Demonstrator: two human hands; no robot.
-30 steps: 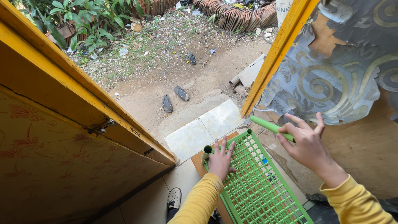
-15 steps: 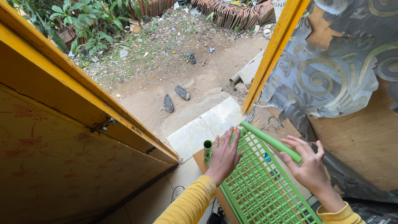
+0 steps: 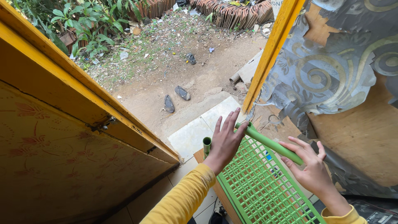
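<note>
Rack (image 3: pixel 265 186) tilted up; left hand (image 3: pixel 226 141) spread flat (fingers splayed); right hand (image 3: pixel 309 166) cupping tube (image 3: pixel 271 144).

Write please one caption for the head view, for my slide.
At an open yellow door, left hand rests on a green lattice shelf; right hand grips its green tube.
</note>
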